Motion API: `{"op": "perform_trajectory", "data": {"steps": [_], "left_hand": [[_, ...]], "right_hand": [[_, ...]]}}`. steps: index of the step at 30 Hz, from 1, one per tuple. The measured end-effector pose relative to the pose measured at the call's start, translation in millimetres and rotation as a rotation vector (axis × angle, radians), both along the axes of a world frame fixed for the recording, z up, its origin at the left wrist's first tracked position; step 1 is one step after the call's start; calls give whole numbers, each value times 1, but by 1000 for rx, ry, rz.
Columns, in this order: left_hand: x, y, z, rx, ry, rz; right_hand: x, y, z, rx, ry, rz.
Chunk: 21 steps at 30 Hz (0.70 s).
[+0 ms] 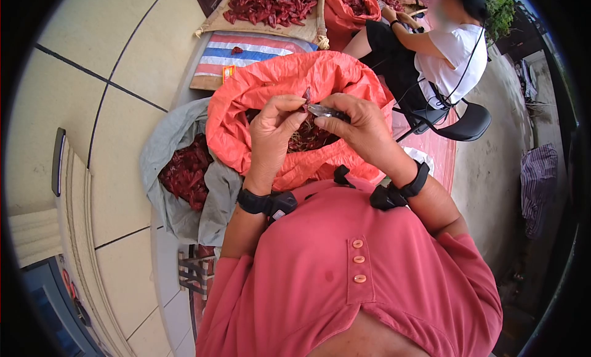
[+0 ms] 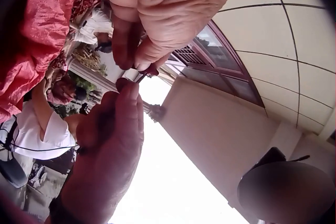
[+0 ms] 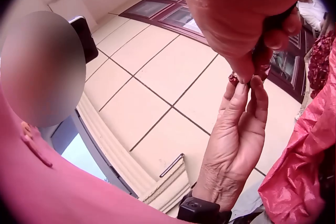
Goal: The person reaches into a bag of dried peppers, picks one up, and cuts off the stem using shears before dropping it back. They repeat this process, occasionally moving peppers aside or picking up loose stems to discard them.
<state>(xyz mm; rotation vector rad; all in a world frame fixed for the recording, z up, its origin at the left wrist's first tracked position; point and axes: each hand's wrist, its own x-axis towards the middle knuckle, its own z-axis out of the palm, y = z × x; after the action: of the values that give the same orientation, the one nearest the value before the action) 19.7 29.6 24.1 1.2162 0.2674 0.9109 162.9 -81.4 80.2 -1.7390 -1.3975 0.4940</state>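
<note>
My left hand (image 1: 274, 124) pinches a dried red chili (image 1: 306, 95) between thumb and fingertips, with its tip pointing up. Right beside it, my right hand (image 1: 363, 124) grips dark-handled scissors (image 1: 326, 112), their shiny grey metal end right at the chili. Both hands are over a large red woven sack (image 1: 237, 83) with dried chilies (image 1: 311, 138) inside. The right wrist view shows the left hand's thumb and fingers (image 3: 239, 106) meeting the right fingertips, and most of the scissors is hidden in the right palm.
A grey sack (image 1: 157, 132) of chilies stands at the left. Beyond, chilies (image 1: 271, 6) lie on a flat tray beside another red sack (image 1: 335, 21). Another person (image 1: 452, 49) sits at the right on a black chair (image 1: 468, 123). A striped cloth (image 1: 538, 178) hangs far right.
</note>
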Motion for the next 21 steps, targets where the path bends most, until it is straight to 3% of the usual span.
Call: {"op": "perform_trajectory", "data": {"steps": [2, 5, 8, 11, 14, 17, 21], "left_hand": [[5, -1, -5, 40, 3, 34], [7, -11, 2, -222, -2, 22], [10, -14, -2, -214, 33, 99], [9, -11, -12, 92, 200, 252], [10, -10, -16, 256, 246, 331], [9, -13, -13, 215, 311, 283], [10, -17, -8, -65, 236, 150]], "right_hand": [[-6, -1, 3, 10, -43, -53], [-9, -1, 3, 28, -173, -105], [-10, -2, 5, 13, -344, -128], [-7, -2, -1, 36, -351, -123], [-9, -2, -3, 35, -400, -155], [-14, -3, -3, 22, -490, -199], [-13, -2, -9, 47, -467, -210]]}}
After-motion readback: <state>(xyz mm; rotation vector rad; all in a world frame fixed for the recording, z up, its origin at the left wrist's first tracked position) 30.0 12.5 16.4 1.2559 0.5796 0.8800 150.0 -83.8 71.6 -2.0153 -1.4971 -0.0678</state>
